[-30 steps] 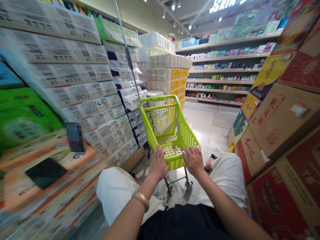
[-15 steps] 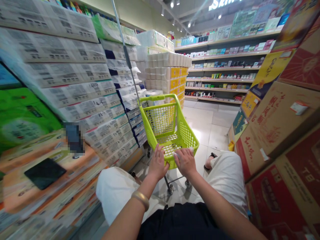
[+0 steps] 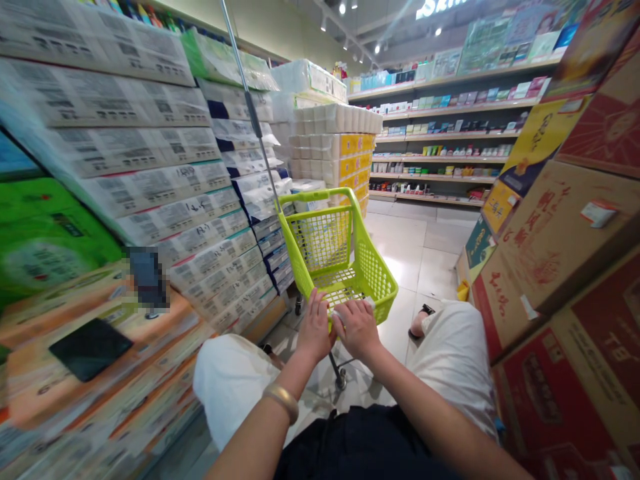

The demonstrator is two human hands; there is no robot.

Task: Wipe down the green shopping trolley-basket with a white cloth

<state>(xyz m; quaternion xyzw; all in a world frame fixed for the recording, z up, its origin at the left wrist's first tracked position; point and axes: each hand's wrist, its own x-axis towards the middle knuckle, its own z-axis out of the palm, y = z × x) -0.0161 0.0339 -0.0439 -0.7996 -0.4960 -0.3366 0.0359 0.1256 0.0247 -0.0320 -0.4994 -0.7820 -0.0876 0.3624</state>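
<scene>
A lime-green plastic shopping cart (image 3: 374, 272) with lattice walls stands between my knees, its basket bare inside. My left hand (image 3: 316, 328) grips the near rim, fingers curled over the edge and thumb below. Close beside it, my right hand (image 3: 358, 328) presses on the same rim. A bit of white cloth or tissue (image 3: 371, 302) shows at the right fingertips; most of it is hidden under the hand. From the cart's far left corner a thin metal pole (image 3: 240, 63) with a grey sleeve rises and leans left.
Stacked wrapped paper packs (image 3: 165, 147) line the left side. A dark tablet-like slab (image 3: 91, 348) and a pixelated object (image 3: 148, 277) rest on orange packs. Cardboard cartons (image 3: 540, 227) rise at the right. Product shelves (image 3: 445, 137) stand beyond the tiled floor (image 3: 400, 243).
My right hand has slid left along the near rim with the white material, coming close to my left hand. The left hand and the cart have stayed in place.
</scene>
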